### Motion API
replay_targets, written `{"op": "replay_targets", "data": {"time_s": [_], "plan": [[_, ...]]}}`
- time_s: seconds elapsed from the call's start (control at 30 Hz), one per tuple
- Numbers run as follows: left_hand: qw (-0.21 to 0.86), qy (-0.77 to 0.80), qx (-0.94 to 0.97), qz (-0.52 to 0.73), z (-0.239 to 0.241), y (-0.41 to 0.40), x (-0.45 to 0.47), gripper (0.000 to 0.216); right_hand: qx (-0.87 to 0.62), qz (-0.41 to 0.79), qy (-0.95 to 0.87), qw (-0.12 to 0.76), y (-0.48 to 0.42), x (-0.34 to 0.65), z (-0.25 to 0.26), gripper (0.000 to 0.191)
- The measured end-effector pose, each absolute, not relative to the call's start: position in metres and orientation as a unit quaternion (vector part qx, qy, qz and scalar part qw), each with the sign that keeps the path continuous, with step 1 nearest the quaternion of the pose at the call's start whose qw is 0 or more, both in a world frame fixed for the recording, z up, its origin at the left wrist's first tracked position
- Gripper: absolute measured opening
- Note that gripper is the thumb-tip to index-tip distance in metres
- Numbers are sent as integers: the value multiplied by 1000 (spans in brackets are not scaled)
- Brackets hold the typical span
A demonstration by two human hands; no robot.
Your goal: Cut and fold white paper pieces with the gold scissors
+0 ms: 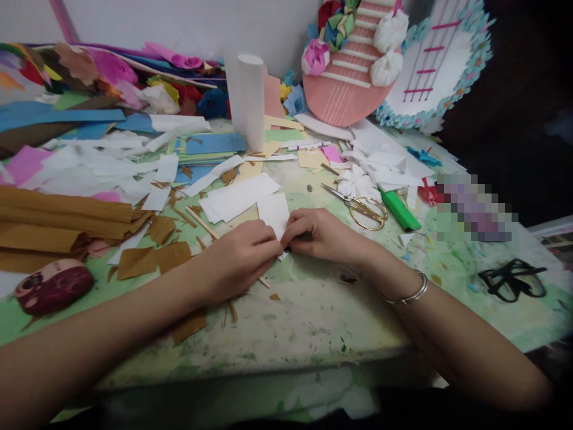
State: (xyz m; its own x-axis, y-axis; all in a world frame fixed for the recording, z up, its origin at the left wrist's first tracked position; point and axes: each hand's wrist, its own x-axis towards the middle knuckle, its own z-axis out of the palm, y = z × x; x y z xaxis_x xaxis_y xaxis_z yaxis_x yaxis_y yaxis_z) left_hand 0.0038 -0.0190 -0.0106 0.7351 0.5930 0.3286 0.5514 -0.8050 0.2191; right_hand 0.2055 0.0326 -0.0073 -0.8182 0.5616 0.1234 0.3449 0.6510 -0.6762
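Note:
A small white paper piece (274, 210) stands between my hands, its lower end pinched in the fingertips of both. My left hand (244, 254) has its fingers curled, thumb and index against the paper's lower corner. My right hand (316, 236), with a silver bangle on the wrist, pinches the same corner from the other side. The fingertips nearly touch each other and hide that corner. Just behind lies a stack of white paper pieces (239, 196). A thin wooden stick (201, 221) passes under my left hand.
Gold-handled scissors (367, 212) and a green crepe roll (400, 209) lie to the right, black-framed glasses (513, 280) farther out. Brown crepe paper (58, 221) and a dark red case (54, 285) are at left. A white paper roll (251, 101) and pink guitar-shaped craft (347, 89) stand behind.

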Motion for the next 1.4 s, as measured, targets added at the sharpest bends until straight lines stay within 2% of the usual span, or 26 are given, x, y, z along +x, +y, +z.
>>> {"op": "replay_targets", "data": {"time_s": [0.3,0.4,0.6,0.9,1.07,1.4], "plan": [[-100,297,937,156,-7,-50,14,31,-267,336,-892,143,34,204,-4,21],[-129,321,929,133,-9,-63,17,37,-275,340,-889,134,34,204,-3,21],[-170,342,917,118,-18,-74,22,36,-275,354,-882,143,34,204,-3,21],[-124,386,907,111,-20,-69,24,35,-268,373,-876,144,34,203,-4,18],[-107,384,909,120,-22,-72,23,37,-331,377,-852,148,37,205,-4,14],[-120,403,903,85,-24,-79,25,43,-374,377,-832,163,49,218,-6,5]]}}
